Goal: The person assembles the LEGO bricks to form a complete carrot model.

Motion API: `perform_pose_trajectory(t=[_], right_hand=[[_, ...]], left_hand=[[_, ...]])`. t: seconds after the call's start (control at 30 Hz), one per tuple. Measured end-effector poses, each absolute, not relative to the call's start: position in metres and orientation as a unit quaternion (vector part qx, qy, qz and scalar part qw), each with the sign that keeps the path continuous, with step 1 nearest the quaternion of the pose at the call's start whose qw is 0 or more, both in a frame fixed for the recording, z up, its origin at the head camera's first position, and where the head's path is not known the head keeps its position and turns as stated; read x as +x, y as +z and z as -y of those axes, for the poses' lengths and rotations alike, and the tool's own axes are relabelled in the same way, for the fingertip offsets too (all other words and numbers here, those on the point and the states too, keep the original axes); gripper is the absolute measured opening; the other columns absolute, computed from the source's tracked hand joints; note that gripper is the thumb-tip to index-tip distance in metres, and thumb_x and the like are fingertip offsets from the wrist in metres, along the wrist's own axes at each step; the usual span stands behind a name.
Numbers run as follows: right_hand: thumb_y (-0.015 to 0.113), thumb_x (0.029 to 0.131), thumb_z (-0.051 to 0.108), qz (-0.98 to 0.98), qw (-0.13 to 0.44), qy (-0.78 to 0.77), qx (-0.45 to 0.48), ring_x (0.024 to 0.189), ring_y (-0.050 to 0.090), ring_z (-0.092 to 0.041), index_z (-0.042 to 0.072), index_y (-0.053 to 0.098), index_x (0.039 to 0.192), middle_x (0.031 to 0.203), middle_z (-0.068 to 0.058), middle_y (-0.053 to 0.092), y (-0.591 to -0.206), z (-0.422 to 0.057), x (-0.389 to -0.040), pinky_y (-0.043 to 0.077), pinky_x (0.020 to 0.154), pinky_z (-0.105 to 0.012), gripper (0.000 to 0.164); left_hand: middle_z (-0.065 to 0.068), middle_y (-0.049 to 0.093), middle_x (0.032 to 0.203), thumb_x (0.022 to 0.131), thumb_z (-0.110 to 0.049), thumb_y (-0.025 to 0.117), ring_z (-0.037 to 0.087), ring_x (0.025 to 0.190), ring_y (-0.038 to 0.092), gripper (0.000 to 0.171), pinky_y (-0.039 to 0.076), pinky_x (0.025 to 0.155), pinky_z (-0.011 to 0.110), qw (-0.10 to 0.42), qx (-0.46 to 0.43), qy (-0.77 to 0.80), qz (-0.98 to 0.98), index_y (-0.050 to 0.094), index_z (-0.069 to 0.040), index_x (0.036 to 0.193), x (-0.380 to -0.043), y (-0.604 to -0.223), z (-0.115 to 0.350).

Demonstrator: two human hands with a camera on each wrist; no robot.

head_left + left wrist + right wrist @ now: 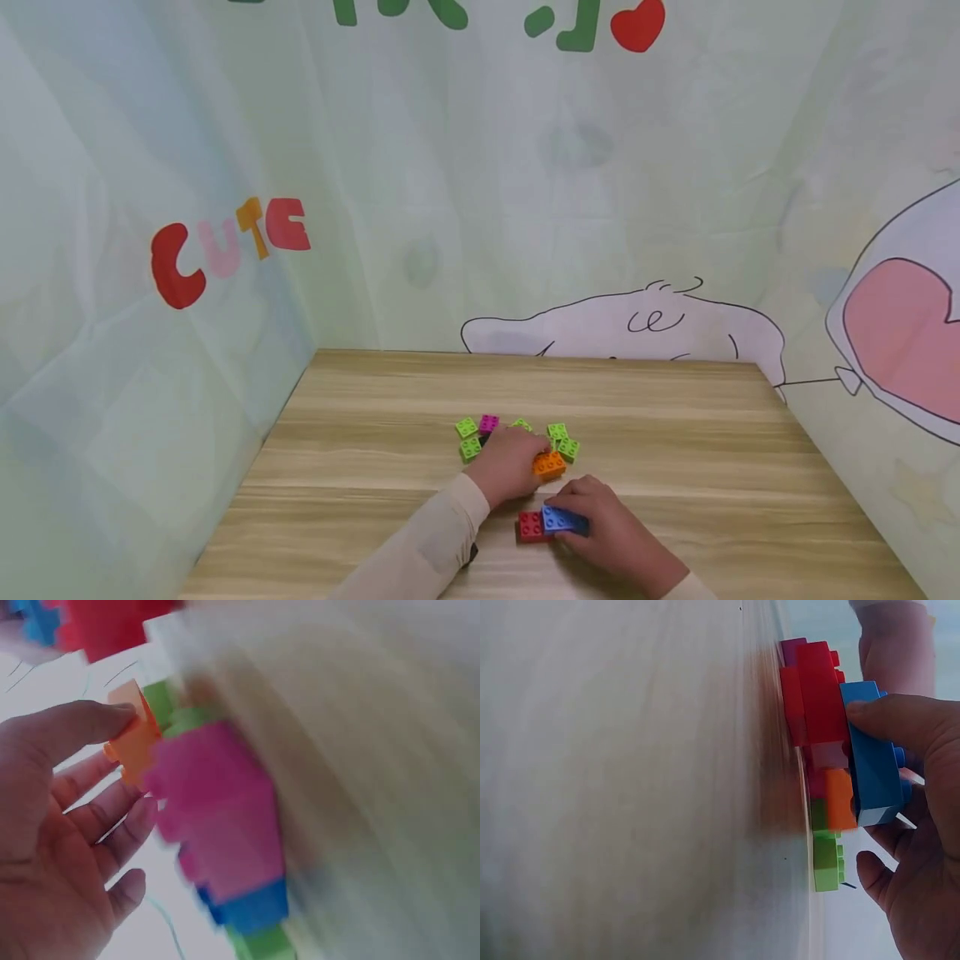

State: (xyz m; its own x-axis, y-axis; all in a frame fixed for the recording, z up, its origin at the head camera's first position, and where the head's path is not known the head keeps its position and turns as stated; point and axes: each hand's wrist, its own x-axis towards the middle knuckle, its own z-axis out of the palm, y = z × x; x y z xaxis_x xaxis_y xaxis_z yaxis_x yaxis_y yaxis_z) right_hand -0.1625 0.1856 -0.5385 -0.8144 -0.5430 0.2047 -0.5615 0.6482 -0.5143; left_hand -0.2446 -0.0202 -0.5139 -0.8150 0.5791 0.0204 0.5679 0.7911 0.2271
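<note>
Building bricks are being handled two at once, and the step in hand is probably that of bringing the blue brick (874, 769) together with the red one, while another piece is being taken at the other side. In the right grip (609, 527) the blue brick is being pinched, with the thumb being pressed to one long side and fingers being set behind the other. The red brick (531, 527) is being shown just left of that grip, partly overlapped by the blue; whether the two are being locked together cannot be told. By the left grip (507, 463) the orange brick (550, 465) is being pinched at the fingertips; whether it is being lifted off the table (352, 475) is not being made clear.

As a judgement, the next move is calling for the blue studs to be kept facing up, its underside to be squared over the red studs and an even push to be given.

The blue piece is being seen as long, smooth-sided and glossy, with round studs being turned toward the right palm. The red one is being shown with its studs up. Beyond the left grip, green bricks (470, 450) and a magenta brick (489, 423) are being left loosely grouped.
</note>
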Motion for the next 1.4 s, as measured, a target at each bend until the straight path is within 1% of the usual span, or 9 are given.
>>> perform_pose_trajectory(t=[0.1,0.23,0.4,0.5,0.6,0.8,1.0,1.3,1.4], right_hand=[[0.084,0.086,0.021,0.908,0.008,0.293,0.298,0.1,0.054,-0.005,0.022,0.076,0.123,0.112,0.014,0.064,-0.538,-0.185,-0.164,0.053,0.089,-0.031,0.038],[0.083,0.087,0.023,0.912,-0.008,0.298,0.283,0.098,0.055,-0.004,0.022,0.075,0.125,0.112,0.014,0.065,-0.537,-0.184,-0.167,0.053,0.087,-0.029,0.039],[0.084,0.086,0.021,0.911,-0.006,0.307,0.276,0.099,0.056,-0.005,0.019,0.076,0.124,0.111,0.012,0.066,-0.536,-0.182,-0.169,0.054,0.088,-0.03,0.038],[0.085,0.086,0.02,0.911,0.0,0.309,0.273,0.1,0.057,-0.006,0.02,0.076,0.122,0.111,0.013,0.066,-0.537,-0.182,-0.169,0.054,0.09,-0.031,0.037],[0.085,0.085,0.019,0.911,0.006,0.311,0.271,0.101,0.057,-0.006,0.02,0.076,0.121,0.11,0.014,0.066,-0.538,-0.181,-0.168,0.054,0.091,-0.032,0.037],[0.087,0.084,0.017,0.905,0.025,0.319,0.279,0.1,0.058,-0.006,0.019,0.077,0.119,0.109,0.014,0.066,-0.541,-0.179,-0.17,0.054,0.089,-0.032,0.036],[0.087,0.083,0.016,0.905,0.029,0.325,0.271,0.1,0.059,-0.008,0.019,0.077,0.117,0.109,0.012,0.067,-0.539,-0.18,-0.171,0.055,0.089,-0.033,0.036],[0.087,0.083,0.017,0.905,0.007,0.338,0.259,0.098,0.058,-0.006,0.018,0.078,0.118,0.107,0.013,0.066,-0.539,-0.18,-0.171,0.054,0.089,-0.031,0.036],[0.087,0.083,0.017,0.907,0.005,0.336,0.255,0.097,0.057,-0.005,0.019,0.078,0.118,0.106,0.014,0.065,-0.541,-0.181,-0.172,0.054,0.089,-0.03,0.036]], left_hand=[[-0.006,0.071,0.124,0.091,-0.031,0.079,0.02,0.116,0.063,0.041,0.044,0.109,0.044,0.025,0.291,0.163,-0.943,0.071,-0.02,0.129,-0.234,-0.508,0.039],[-0.008,0.07,0.125,0.089,-0.025,0.081,0.018,0.118,0.063,0.041,0.046,0.109,0.046,0.019,0.279,0.216,-0.935,0.072,-0.023,0.128,-0.21,-0.503,0.066],[-0.01,0.072,0.115,0.083,-0.018,0.084,0.012,0.108,0.064,0.038,0.051,0.101,0.042,0.025,0.29,0.234,-0.928,0.075,-0.022,0.12,-0.183,-0.508,0.084],[-0.011,0.07,0.113,0.084,-0.019,0.083,0.008,0.104,0.061,0.037,0.051,0.099,0.038,0.026,0.308,0.235,-0.922,0.075,-0.022,0.121,-0.175,-0.512,0.081],[-0.011,0.069,0.11,0.085,-0.02,0.082,0.008,0.101,0.06,0.035,0.051,0.097,0.034,0.009,0.324,0.227,-0.918,0.075,-0.023,0.119,-0.174,-0.514,0.076],[-0.012,0.068,0.099,0.085,-0.023,0.084,0.007,0.093,0.06,0.021,0.052,0.088,0.03,-0.012,0.326,0.227,-0.918,0.077,-0.02,0.104,-0.176,-0.513,0.068],[-0.009,0.072,0.096,0.082,-0.019,0.086,0.01,0.094,0.064,0.021,0.052,0.091,0.031,-0.02,0.319,0.234,-0.918,0.079,-0.015,0.101,-0.179,-0.512,0.061],[-0.008,0.069,0.09,0.077,-0.016,0.086,0.01,0.089,0.06,0.02,0.052,0.09,0.032,0.024,0.303,0.232,-0.924,0.078,-0.011,0.095,-0.181,-0.509,0.056],[-0.011,0.065,0.084,0.076,-0.015,0.087,0.008,0.082,0.057,0.019,0.051,0.084,0.03,0.032,0.299,0.229,-0.926,0.074,-0.014,0.09,-0.182,-0.507,0.053]])
